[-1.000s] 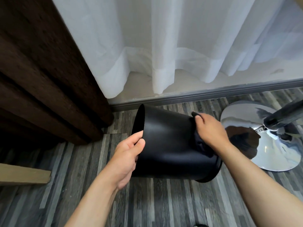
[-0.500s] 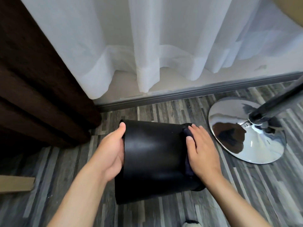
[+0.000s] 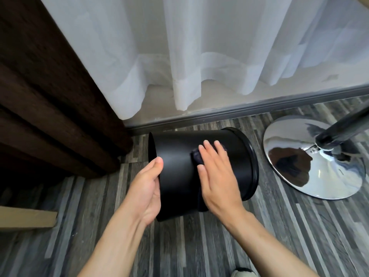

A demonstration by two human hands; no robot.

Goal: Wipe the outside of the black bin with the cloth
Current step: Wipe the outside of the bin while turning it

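Observation:
The black bin lies on its side above the grey plank floor, one end facing left and its rimmed end at the right. My left hand grips the bin's left edge, thumb on the outer wall. My right hand lies flat on the bin's side with fingers spread. It presses a dark cloth against the wall. Most of the cloth is hidden under the palm; a fold shows by the fingers and another below the wrist.
A chrome round stand base with a dark pole sits right of the bin. White sheer curtains hang behind, a dark brown curtain at left. A skirting strip runs along the wall. A cardboard piece lies at far left.
My right hand with the cloth slid from the bin's right end to the middle of its side. The bin turned, so its rimmed end now points right and away. The left hand kept its grip.

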